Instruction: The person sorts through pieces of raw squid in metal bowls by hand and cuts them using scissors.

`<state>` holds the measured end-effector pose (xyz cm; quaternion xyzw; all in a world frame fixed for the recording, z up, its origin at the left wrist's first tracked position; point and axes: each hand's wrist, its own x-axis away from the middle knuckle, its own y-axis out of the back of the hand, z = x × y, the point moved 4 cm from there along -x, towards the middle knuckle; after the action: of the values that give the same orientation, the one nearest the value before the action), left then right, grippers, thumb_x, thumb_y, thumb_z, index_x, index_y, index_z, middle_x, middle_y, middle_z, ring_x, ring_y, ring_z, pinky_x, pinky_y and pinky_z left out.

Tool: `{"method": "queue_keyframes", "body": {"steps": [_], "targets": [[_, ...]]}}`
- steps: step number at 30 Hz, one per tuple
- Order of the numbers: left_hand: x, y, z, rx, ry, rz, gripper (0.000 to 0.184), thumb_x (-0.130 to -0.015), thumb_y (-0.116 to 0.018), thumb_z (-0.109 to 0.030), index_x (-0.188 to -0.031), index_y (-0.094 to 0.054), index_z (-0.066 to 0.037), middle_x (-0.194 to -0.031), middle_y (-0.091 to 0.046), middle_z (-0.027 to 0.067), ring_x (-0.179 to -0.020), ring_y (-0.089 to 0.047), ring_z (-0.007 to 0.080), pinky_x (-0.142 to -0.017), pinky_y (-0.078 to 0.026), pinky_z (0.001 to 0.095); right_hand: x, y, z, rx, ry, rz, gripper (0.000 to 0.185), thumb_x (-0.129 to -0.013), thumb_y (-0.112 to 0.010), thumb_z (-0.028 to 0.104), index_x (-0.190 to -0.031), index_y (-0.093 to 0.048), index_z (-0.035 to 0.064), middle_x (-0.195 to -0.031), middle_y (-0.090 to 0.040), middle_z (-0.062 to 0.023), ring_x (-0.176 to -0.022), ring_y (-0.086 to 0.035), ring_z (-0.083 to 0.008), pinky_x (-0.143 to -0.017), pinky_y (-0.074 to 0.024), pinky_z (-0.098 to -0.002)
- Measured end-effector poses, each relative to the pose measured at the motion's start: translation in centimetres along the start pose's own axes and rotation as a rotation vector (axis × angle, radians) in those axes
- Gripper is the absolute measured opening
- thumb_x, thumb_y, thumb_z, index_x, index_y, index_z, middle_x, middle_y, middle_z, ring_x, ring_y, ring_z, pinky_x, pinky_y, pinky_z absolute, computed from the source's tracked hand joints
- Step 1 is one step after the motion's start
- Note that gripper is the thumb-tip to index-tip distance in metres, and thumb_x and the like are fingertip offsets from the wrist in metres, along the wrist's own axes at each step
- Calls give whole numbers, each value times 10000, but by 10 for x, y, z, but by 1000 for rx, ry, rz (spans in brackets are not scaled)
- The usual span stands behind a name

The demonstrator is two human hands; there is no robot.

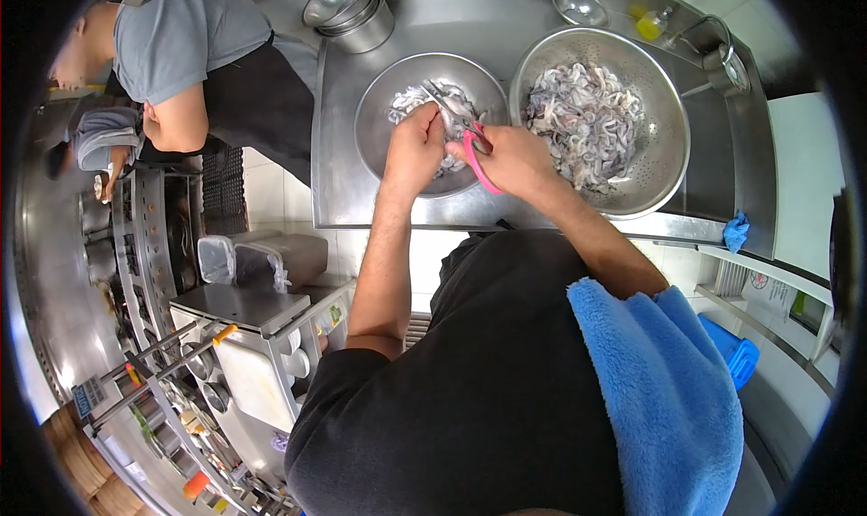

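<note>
My right hand (519, 161) grips a pair of scissors with pink handles (482, 171), their blades pointing up and left over the steel bowl (365, 141). My left hand (416, 148) is closed beside the blades. It holds a greyish-white piece of squid or octopus (457, 126), mostly covered by the fingers and scissors. More pale, slimy pieces (405, 102) lie in the bowl under my hands. To the right, a large perforated steel colander (666, 146) holds a heap of similar grey and white tentacled pieces (582, 128).
The bowls stand on a steel sink counter (433, 28). Stacked metal pots (357, 24) sit back left, a small steel bowl (579, 7) and soap bottle (652, 23) back right. Another person (194, 55) stands at left. A blue towel (659, 399) hangs over my shoulder.
</note>
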<state>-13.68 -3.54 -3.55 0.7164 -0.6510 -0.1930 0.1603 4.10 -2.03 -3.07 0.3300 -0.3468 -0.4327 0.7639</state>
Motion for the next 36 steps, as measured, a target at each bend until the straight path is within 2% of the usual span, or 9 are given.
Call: {"method": "queue_keyframes", "body": {"steps": [2,8,17,24,32,36], "targets": [[1,1,1,-39,-14,-10,155,-986,-566,-41,-1079,-671,24,-969,-690,221,-882,-692,361,-793,-528,410,-2,-3,-3,36,15,8,716,-886,-587,781,-845,-718,78,-757,-711,-148,-794,-719,-389,-703,-540,-493],[6,6,3,-109,-140,-63,150,-960,-573,-17,-1068,-671,19,-990,-680,243,-924,-667,437,-810,-527,454,0,-4,-1,100,54,21,729,-889,-569,785,-814,-730,78,-734,-707,-145,-757,-715,-391,-675,-544,-491],[15,9,3,-196,-195,8,91,-939,-576,3,-993,-643,33,-984,-661,240,-949,-649,451,-812,-516,492,-3,-1,3,91,16,81,729,-860,-606,801,-804,-726,84,-721,-701,-142,-766,-723,-371,-688,-539,-485],[17,13,4,-238,-171,20,143,-948,-557,8,-1040,-666,28,-1005,-665,245,-964,-653,448,-828,-520,496,-4,-3,3,-29,-4,167,737,-838,-642,807,-724,-712,82,-639,-655,-117,-678,-687,-336,-650,-514,-453],[11,18,21,-190,-130,-54,251,-960,-564,-1,-1172,-698,12,-1114,-702,259,-1039,-681,438,-899,-546,454,-7,-4,11,-236,-11,184,693,-861,-731,697,-652,-671,38,-555,-591,-62,-518,-610,-185,-540,-477,-349],[8,24,19,-186,-90,-81,253,-954,-564,7,-1161,-710,10,-1108,-710,257,-1037,-692,431,-893,-554,452,-10,-13,8,-364,-27,232,661,-875,-757,646,-625,-643,45,-551,-589,-32,-489,-591,-143,-496,-466,-300]]}}
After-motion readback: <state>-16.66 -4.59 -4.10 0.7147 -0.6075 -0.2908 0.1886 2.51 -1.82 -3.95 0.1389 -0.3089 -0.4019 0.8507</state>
